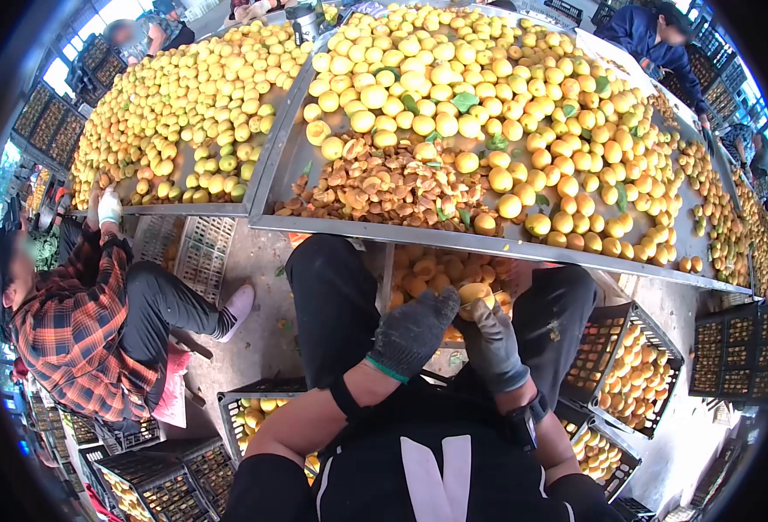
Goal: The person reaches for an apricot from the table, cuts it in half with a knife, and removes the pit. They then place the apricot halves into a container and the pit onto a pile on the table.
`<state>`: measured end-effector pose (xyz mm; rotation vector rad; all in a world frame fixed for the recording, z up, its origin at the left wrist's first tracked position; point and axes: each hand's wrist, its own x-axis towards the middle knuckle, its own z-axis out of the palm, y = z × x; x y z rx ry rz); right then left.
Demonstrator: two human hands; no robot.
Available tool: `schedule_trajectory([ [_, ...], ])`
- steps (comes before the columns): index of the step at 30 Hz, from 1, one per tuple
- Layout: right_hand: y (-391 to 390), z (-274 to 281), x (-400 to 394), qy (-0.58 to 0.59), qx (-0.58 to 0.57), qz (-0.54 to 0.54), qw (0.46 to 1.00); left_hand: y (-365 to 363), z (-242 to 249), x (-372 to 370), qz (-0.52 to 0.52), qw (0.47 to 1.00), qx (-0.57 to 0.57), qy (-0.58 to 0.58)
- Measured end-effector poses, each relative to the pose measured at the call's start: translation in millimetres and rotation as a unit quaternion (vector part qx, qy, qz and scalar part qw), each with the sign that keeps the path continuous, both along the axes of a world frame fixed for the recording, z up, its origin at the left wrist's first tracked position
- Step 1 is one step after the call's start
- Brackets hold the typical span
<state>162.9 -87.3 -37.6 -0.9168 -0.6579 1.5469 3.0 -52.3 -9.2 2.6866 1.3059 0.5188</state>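
Note:
Both my hands wear grey gloves and meet above my lap. My right hand (pixel 491 339) grips a yellow-orange fruit (pixel 475 297) between thumb and fingers. Against the fruit's left side is my left hand (pixel 414 333), its fingers bent together; whatever they may hold is hidden. Below the fruit, between my knees, sits a crate of orange fruit pieces (pixel 420 268). Just beyond, the metal table (pixel 384 231) bears many whole yellow fruits (pixel 454 87), a brown-orange heap of pits or scraps (pixel 384 184) and a few green leaves (pixel 466 102).
A person in a plaid shirt (pixel 75 322) sits at the left, gloved hands at a second table (pixel 201 209). Another person in dark blue (pixel 632 30) works at the far right. Fruit-filled crates (pixel 636 374) stand on both sides of me.

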Motion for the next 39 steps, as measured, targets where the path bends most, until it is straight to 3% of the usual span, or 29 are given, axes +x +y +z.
schedule_trajectory([
  [2,0,2,-7,0.216,-0.062,0.001,0.974,-2,-3,-3,-0.003,0.999,0.049,-0.013],
  [6,-3,-5,-18,0.323,-0.096,-0.035,0.941,-6,-4,-8,0.002,0.999,0.049,0.016],
  [9,0,-4,-13,0.258,-0.079,-0.018,0.963,-5,-3,-8,0.009,0.999,0.035,0.041],
  [11,-3,15,-12,0.093,-0.033,-0.029,0.995,-8,-4,-6,0.025,0.998,0.018,0.047],
  [14,-8,3,-5,0.023,-0.101,-0.028,0.994,-10,-9,-5,0.028,0.999,-0.005,0.046],
  [17,-6,-2,-2,-0.047,-0.101,-0.030,0.993,-9,-18,-5,0.020,0.998,0.053,-0.015],
  [20,-4,15,-9,-0.140,-0.041,-0.042,0.988,-9,-18,-2,0.030,0.999,0.031,-0.017],
  [24,-4,10,-14,-0.165,-0.034,-0.067,0.984,-10,-22,2,0.033,0.999,0.017,-0.035],
  [26,-3,10,-16,-0.114,-0.097,-0.113,0.982,-9,-18,3,0.025,0.997,-0.051,-0.059],
  [30,-5,-2,-4,-0.060,-0.081,-0.045,0.994,-11,-27,3,0.022,0.996,-0.048,-0.067],
  [32,-6,-13,-2,0.091,-0.117,-0.017,0.989,-11,-29,4,0.018,0.998,-0.055,-0.040],
  [35,-6,-26,9,0.089,-0.096,0.051,0.990,-8,-25,2,0.017,0.999,-0.051,-0.001],
  [39,0,-6,2,-0.016,-0.081,-0.015,0.996,-3,-31,-1,0.002,1.000,-0.029,-0.011],
])
